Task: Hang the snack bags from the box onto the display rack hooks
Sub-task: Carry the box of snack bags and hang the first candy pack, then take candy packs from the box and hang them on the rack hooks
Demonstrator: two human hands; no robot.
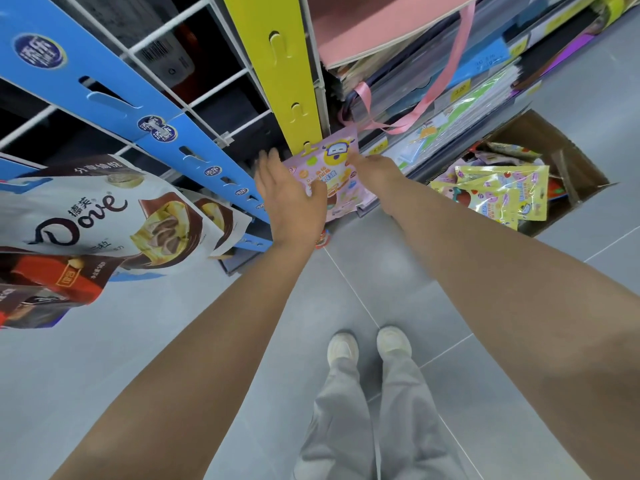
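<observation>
The pink snack bag (334, 174) is standing upright between the hands, its top touching the hook (307, 145) at 12 o'clock. The right hand (375, 168) is pinching it, and the flat left hand (291, 202) is steadying it.

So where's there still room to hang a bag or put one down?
Free: the two yellow strip hooks above the pink bag, and blue strip hooks left of it. The floor ahead of the shoes is bare. Crowded: the box, full of bags, and the Dove bags far left.
</observation>
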